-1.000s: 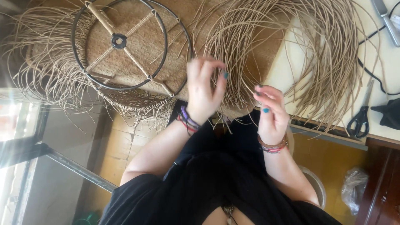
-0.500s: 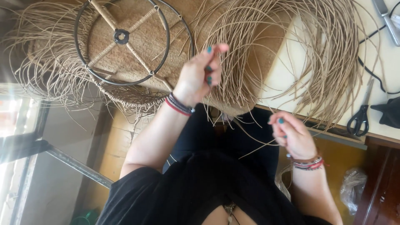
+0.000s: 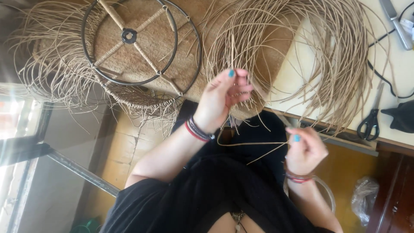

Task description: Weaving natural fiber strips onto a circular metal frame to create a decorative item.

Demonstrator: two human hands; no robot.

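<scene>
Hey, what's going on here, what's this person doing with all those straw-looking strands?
A person is working with thin tan reed strands. The left hand is raised and pinches one strand, which runs down to the right hand, held lower by the lap. A big loose bundle of reeds lies on the table, beside a round black wire frame partly wrapped and woven. Scissors lie at the table edge.
</scene>
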